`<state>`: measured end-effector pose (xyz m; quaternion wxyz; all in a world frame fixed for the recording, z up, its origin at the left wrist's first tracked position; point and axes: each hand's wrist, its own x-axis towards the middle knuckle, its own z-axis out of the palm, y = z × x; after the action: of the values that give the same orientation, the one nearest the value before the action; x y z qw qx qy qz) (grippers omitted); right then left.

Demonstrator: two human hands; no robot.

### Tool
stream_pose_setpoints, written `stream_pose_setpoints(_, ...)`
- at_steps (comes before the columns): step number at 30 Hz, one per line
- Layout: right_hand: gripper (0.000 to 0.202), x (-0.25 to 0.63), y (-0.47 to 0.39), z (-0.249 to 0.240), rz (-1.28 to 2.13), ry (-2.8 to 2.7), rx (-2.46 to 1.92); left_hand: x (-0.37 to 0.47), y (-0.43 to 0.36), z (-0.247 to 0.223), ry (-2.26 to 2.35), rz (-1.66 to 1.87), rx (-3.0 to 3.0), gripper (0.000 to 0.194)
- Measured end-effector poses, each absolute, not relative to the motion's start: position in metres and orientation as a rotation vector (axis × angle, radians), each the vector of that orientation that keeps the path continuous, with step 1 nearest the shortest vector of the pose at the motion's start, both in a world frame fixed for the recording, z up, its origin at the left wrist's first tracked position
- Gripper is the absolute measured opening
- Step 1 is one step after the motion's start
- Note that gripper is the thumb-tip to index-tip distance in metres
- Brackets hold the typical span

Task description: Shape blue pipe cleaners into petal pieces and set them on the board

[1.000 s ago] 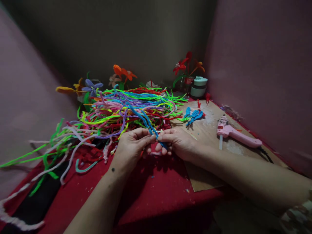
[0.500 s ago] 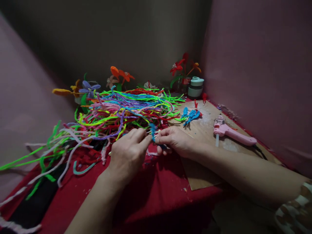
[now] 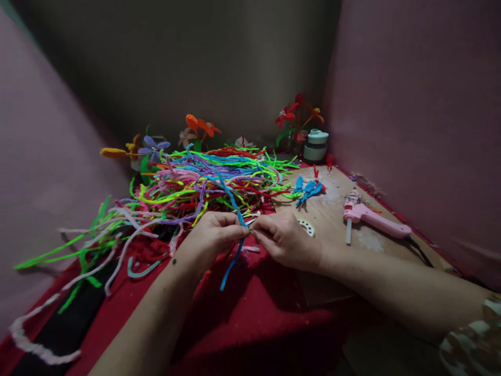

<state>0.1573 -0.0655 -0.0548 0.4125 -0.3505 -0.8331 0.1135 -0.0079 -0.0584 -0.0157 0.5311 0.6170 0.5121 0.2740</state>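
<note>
A long blue pipe cleaner (image 3: pixel 231 263) runs between my hands, one end hanging down over the red cloth and the other reaching up toward the pile. My left hand (image 3: pixel 213 235) pinches it between thumb and forefinger. Close against its right side, my right hand (image 3: pixel 284 237) has its fingers pressed together near the same point; what it grips is too small to make out. Beyond both hands lies a big heap of multicoloured pipe cleaners (image 3: pixel 219 172). Several blue bundled pieces (image 3: pixel 309 191) rest on the wooden board.
A pink glue gun (image 3: pixel 368 215) lies on the brown board (image 3: pixel 332 209) at the right. Behind stand a lidded jar (image 3: pixel 315 146), red flowers (image 3: pixel 287 115) and orange flowers (image 3: pixel 203 127). A pale ring-shaped handle (image 3: pixel 306 226) shows beside my right wrist. Red cloth (image 3: pixel 250 324) covers the table.
The blue pipe cleaner now shows stretched out above and below my left fingers, where before a short curled blue piece stood between my hands. The pale handle has come into sight. The view has shifted slightly.
</note>
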Motion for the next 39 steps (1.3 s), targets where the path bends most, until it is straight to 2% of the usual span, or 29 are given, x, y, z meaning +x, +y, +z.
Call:
stream_pose_setpoints(3,0.013,0.159,-0.068,-0.057,-0.056,-2.086,-0.756,-0.005,-0.058,-0.02,1.067,0.688,1.037,0.028)
stream_pose_setpoints(6,0.015,0.16,-0.07,-0.055,-0.12,-2.033,-0.693,-0.004,-0.063,-0.018,0.984,0.694,0.922,0.029)
stream_pose_setpoints(8,0.013,0.159,-0.071,-0.051,0.072,-1.973,-0.671,-0.007,-0.068,-0.013,1.021,0.737,1.035,0.026)
stream_pose_setpoints(11,0.01,0.158,-0.073,-0.045,0.607,-1.831,-0.665,-0.014,-0.076,-0.004,1.189,0.973,1.435,0.016)
stream_pose_setpoints(14,0.01,0.155,-0.076,-0.041,1.04,-1.662,-0.62,-0.018,-0.083,0.003,1.155,1.188,1.96,0.007)
stream_pose_setpoints(17,0.008,0.155,-0.077,-0.04,1.191,-1.566,-0.557,-0.017,-0.087,0.006,1.025,1.142,2.433,0.013)
stream_pose_setpoints(20,0.007,0.155,-0.078,-0.039,1.228,-1.572,-0.534,-0.012,-0.089,0.01,1.049,1.151,2.759,0.008)
stream_pose_setpoints(23,0.011,0.157,-0.079,-0.037,1.171,-1.616,-0.577,-0.006,-0.089,0.016,1.064,1.152,2.949,0.005)
stream_pose_setpoints(26,0.013,0.159,-0.08,-0.037,0.932,-1.709,-0.661,-0.001,-0.085,0.019,1.137,0.998,2.856,0.014)
stream_pose_setpoints(30,0.013,0.16,-0.076,-0.039,0.44,-1.843,-0.752,0.003,-0.07,0.015,1.224,0.756,2.148,0.022)
stream_pose_setpoints(32,0.014,0.159,-0.071,-0.041,0.412,-1.821,-0.792,0.004,-0.061,0.011,1.14,0.775,1.804,0.023)
stream_pose_setpoints(34,0.016,0.159,-0.065,-0.041,0.709,-1.748,-0.813,0.003,-0.052,0.006,1.048,0.815,1.635,0.023)
stream_pose_setpoints(37,0.021,0.16,-0.056,-0.042,1.368,-1.54,-0.72,-0.003,-0.042,0.001,1.004,0.833,1.532,0.023)
stream_pose_setpoints(39,0.02,0.161,-0.052,-0.042,1.643,-1.418,-0.662,-0.007,-0.039,-0.002,1.004,0.859,1.498,0.023)
